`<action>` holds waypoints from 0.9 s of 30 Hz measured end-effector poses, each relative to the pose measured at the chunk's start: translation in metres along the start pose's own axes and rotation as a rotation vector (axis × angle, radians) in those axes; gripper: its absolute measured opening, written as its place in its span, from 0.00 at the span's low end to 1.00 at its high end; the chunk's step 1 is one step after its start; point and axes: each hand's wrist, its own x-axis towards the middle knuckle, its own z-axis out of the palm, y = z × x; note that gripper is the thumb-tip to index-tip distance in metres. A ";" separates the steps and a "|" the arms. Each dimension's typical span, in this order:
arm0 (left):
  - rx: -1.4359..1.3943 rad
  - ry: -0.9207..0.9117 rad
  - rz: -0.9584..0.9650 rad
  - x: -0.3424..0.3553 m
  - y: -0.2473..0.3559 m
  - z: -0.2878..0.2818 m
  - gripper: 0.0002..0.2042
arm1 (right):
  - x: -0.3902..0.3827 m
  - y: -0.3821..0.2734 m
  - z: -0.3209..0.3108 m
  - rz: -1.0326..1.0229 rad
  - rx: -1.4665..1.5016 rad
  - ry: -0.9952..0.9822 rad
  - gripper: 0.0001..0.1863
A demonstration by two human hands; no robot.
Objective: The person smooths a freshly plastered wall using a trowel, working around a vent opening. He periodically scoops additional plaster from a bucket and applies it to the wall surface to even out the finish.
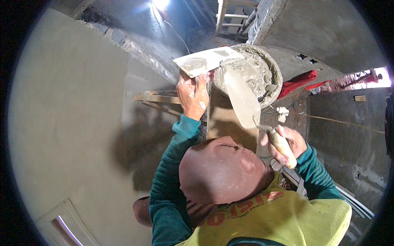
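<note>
My left hand (194, 95), spotted with grey mortar, is closed on a flat pale float (201, 62) with mortar smeared on its face. The float's right end reaches over the rim of a round bucket (279, 84) full of wet grey mortar (252, 65). In my right hand (294, 141) is a pointing trowel (244, 100), gripped by its light wooden handle. The trowel's long blade is coated in mortar, and its tip is at the bucket's left side, close to the float's right end.
Under the bucket is a brown board (223, 119). A plastered wall (78, 110) rises at my left, with a wooden frame (160, 98) beside it. Red cloth (296, 84) lies right of the bucket. A lamp (160, 3) shines at the back, near a ladder (234, 18).
</note>
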 end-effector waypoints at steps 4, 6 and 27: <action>0.119 -0.015 0.096 -0.013 0.014 0.003 0.17 | -0.037 0.023 -0.011 -0.095 -0.300 0.108 0.30; 0.222 -0.002 0.157 -0.013 0.019 0.000 0.15 | -0.038 0.023 -0.007 -0.316 -0.475 0.243 0.27; 0.559 -0.058 0.343 -0.006 0.038 -0.018 0.17 | 0.037 0.022 -0.015 -0.608 -1.338 0.859 0.22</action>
